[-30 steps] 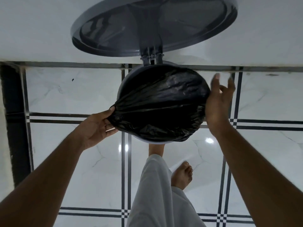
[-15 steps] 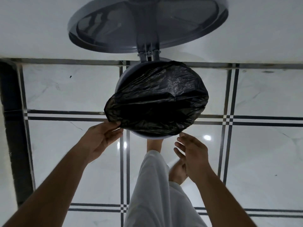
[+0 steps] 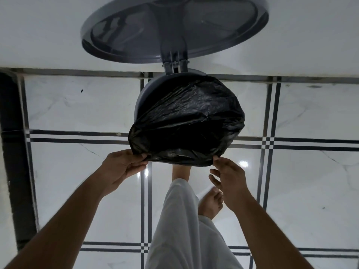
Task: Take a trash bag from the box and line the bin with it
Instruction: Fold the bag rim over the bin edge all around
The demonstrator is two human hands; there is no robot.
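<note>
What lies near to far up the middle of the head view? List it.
White trouser leg → left hand and right hand pinching the bag's near edge → black trash bag over the bin → hinge → raised lid.

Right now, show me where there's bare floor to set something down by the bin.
Free: floor left of the bin, toward the dark strip, and right of the bag. Crowded: near side, where left hand, right hand and feet meet.

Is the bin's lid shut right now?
No, the lid stands swung open behind the bin, whose mouth the black trash bag covers.
</note>
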